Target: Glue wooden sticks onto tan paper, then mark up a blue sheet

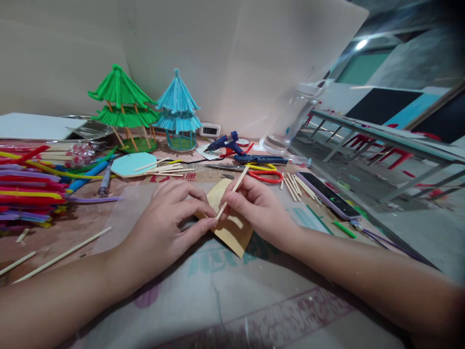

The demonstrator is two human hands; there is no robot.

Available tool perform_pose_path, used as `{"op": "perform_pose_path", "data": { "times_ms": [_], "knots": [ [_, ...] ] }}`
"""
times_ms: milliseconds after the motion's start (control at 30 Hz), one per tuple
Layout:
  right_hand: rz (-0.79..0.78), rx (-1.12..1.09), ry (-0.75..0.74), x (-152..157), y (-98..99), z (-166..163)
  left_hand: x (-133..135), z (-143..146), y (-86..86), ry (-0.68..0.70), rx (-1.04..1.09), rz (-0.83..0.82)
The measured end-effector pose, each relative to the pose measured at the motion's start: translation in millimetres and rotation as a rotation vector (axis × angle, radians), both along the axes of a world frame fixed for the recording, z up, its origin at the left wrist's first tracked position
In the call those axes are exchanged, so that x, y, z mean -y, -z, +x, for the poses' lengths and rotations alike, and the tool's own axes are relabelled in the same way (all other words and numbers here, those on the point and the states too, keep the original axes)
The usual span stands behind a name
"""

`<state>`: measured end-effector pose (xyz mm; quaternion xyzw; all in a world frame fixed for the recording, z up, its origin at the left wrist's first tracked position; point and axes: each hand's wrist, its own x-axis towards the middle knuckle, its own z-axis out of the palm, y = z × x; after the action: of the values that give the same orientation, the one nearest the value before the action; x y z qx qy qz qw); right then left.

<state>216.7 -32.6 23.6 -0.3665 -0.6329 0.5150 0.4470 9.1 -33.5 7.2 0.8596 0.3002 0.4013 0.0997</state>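
A: Taking the tan card (236, 237) as the middle of our clock, with twelve straight ahead, where do we find the hands?

B: We see the left hand (174, 213) at nine and the right hand (256, 201) near two, with the card between them, over a printed sheet (170, 295).

A: And what do we make of the fingers?

B: On the right, we see thumb and fingers pinched around a pale stick (240, 180). It slants over the card, its upper end toward one, its lower toward seven. On the left, thumb and forefinger curve in, tips almost together at the stick's lower end; whether they grip it, we cannot tell.

A: What else lies around us?

B: At nine we have coloured pipe cleaners (29, 195); at ten, a green pavilion (121, 92); at eleven, a blue pavilion (177, 99). A glue gun (225, 142) sits at twelve, red-handled scissors (259, 172) between one and two, and a phone (327, 194) toward three, just beyond some loose sticks (291, 187).
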Motion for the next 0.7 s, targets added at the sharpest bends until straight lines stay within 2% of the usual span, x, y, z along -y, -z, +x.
{"op": "perform_pose_path", "data": {
  "times_ms": [333, 700],
  "knots": [
    [0.004, -0.006, 0.002, -0.5, 0.3, -0.3, -0.5, 0.6, 0.2, -0.023, -0.038, 0.006],
    [-0.046, -0.038, -0.03, -2.6, 2.0, -1.0, -1.4, -1.3, 0.3, 0.043, -0.028, 0.012]
  ]
}}
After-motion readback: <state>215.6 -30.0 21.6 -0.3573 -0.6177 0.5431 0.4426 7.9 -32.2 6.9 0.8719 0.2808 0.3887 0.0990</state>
